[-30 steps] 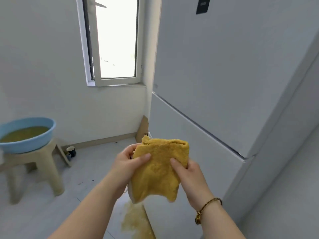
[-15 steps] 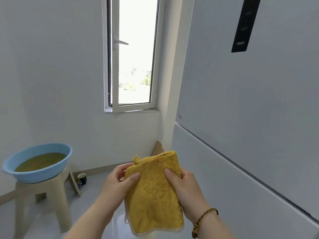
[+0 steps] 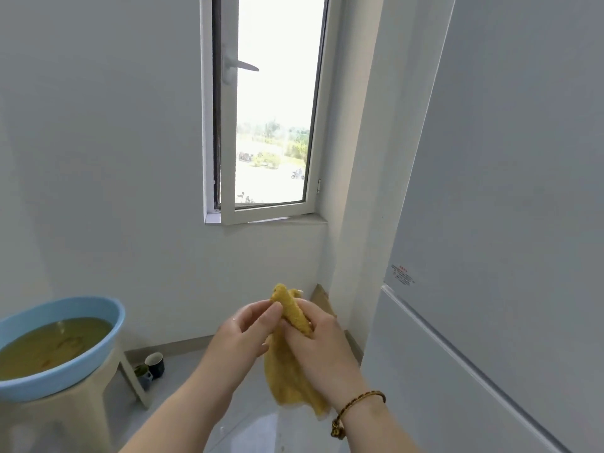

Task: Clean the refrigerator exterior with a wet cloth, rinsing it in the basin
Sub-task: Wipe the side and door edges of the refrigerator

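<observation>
A yellow cloth (image 3: 287, 377) hangs between both hands at the lower middle, folded over edge-on. My left hand (image 3: 242, 335) pinches its upper edge with thumb and fingers. My right hand (image 3: 322, 351) grips the fold from the right, a beaded bracelet on its wrist. The white refrigerator (image 3: 510, 178) fills the right side, with the seam between its upper and lower doors running down to the right. The blue basin (image 3: 108, 308) holds yellowish water at the lower left, on a beige plastic stool (image 3: 98, 400).
A half-open window (image 3: 271, 125) is set in the white wall ahead. A dark cup (image 3: 155, 364) and a small bottle sit on the grey floor by the stool's leg. A brown board (image 3: 322, 297) leans in the corner beside the refrigerator.
The view has tilted upward, showing more window and less floor. The cloth, held flat and spread between both hands before, is now folded over and bunched edge-on.
</observation>
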{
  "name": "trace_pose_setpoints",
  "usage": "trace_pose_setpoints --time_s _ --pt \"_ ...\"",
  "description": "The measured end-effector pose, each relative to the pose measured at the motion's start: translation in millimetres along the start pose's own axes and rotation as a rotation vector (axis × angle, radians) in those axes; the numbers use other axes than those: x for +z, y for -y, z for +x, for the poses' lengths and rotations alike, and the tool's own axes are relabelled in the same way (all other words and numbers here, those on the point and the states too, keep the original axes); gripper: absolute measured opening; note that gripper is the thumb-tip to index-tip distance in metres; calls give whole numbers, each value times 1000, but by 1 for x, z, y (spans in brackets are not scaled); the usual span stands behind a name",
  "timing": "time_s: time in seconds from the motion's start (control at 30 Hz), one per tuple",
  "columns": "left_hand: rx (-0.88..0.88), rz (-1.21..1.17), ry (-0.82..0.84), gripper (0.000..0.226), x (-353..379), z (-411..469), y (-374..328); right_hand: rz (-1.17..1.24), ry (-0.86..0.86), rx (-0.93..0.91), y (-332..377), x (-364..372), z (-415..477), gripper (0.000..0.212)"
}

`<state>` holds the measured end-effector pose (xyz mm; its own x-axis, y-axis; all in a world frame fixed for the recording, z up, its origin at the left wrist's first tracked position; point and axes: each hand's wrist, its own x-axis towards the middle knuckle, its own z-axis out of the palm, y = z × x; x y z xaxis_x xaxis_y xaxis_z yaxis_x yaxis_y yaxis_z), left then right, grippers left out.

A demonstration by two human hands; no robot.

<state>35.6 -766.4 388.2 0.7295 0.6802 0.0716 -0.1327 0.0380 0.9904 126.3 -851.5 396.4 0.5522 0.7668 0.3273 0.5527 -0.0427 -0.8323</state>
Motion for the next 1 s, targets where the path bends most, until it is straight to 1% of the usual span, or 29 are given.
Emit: trace_pose_setpoints --time_s 0.03,0.1,0.13,0.17,0.27,0.3,0.37,0.4,0.43,0.5,0.53,0.57,0.6,0.63,0.7,0.73,0.77,0.8,0.87,0.93,1.0 --pt "-2 -25 21 52 -5 21 4 -44 4 -19 -8 8 20 17" --pt "-5 -56 38 67 -10 51 11 -111 3 -44 -21 19 48 25" --pt "-13 -67 37 67 -15 73 14 -130 9 -44 -28 27 67 30" --pt "-13 -70 34 58 -17 89 16 -144 13 -44 -34 32 81 34" --pt "-24 -97 9 10 -26 150 23 -163 19 -14 -53 48 129 48" --pt "-31 -115 28 8 -32 177 25 -170 0 -8 -60 54 150 55" --pt "-51 -149 76 16 -41 217 26 -170 -23 49 -69 57 182 61" --pt "-80 -158 134 18 -46 244 26 -159 -63 103 -75 57 202 60" --pt "-99 -170 158 19 -49 256 26 -145 -82 130 -76 54 209 56" --pt "-136 -203 259 20 -52 298 22 -122 -177 171 -83 46 234 39" --pt "-141 -211 303 20 -51 314 21 -117 -253 194 -86 42 243 33" --pt "-176 -214 365 20 -47 334 23 -109 -376 242 -92 36 253 34" --pt "-208 -216 418 19 -39 349 22 -93 -488 302 -100 28 259 39" --pt "-223 -218 450 19 -33 355 21 -39 -552 361 -106 21 260 53" --pt "-268 -230 578 19 -12 375 22 129 -631 475 -124 3 265 89" --pt "-282 -245 631 19 -4 381 20 218 -630 480 -131 -3 266 99" --pt "-295 -259 681 20 8 391 21 300 -645 469 -138 -13 268 102" --pt "-310 -264 720 21 19 400 23 409 -650 455 -145 -22 268 102" --pt "-319 -269 787 21 42 413 21 609 -629 413 -158 -38 269 92" --pt "-305 -262 820 22 59 427 19 695 -619 366 -163 -49 271 79" --pt "-268 -240 825 21 82 447 16 687 -658 343 -162 -65 280 74"
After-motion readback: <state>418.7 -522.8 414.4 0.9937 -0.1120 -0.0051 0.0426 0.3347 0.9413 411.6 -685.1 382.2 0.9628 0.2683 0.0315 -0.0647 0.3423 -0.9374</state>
